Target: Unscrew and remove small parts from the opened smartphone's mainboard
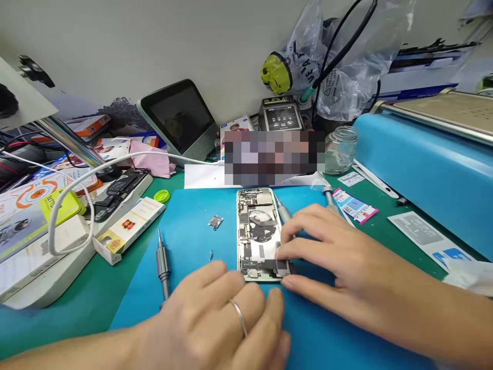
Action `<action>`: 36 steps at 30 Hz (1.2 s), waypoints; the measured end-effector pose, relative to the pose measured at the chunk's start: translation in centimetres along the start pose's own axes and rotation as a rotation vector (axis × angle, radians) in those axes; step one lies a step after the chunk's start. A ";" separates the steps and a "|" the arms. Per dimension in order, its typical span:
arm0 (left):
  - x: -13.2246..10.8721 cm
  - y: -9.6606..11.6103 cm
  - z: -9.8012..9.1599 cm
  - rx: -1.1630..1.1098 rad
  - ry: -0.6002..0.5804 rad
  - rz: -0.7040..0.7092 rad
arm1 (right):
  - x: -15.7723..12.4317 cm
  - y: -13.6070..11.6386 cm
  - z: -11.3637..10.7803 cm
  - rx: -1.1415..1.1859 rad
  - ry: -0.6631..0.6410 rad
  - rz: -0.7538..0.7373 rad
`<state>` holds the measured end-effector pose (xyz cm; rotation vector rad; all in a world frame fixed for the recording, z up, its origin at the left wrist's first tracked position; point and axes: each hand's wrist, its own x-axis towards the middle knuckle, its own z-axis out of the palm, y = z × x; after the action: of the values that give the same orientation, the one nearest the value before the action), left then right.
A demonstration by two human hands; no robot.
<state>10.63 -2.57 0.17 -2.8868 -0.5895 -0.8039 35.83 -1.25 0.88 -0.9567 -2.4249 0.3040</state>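
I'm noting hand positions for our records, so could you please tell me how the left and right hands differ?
The left hand is curled, while the right hand is outstretched.
A ring shows on the left hand; none shows on the right hand.
Both are ungloved, near the lower end of the opened phone.

The phone point(264, 252) showed black, white and silver parts in a pale frame, while the mat point(188, 205) was plain blue, the table point(372, 203) green, the cap point(162, 196) lime, the cable point(73, 185) white, the ring point(239, 317) silver and the box point(133, 228) white and yellow with red print.
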 end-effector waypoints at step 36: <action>-0.6 -0.7 1.8 0.136 -0.002 -0.033 | 0.1 0.2 0.6 0.017 -0.061 0.105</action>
<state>10.74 -1.83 -1.66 -2.7626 -0.6668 -0.7343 35.58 -1.04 0.31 -1.0844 -2.4269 0.3966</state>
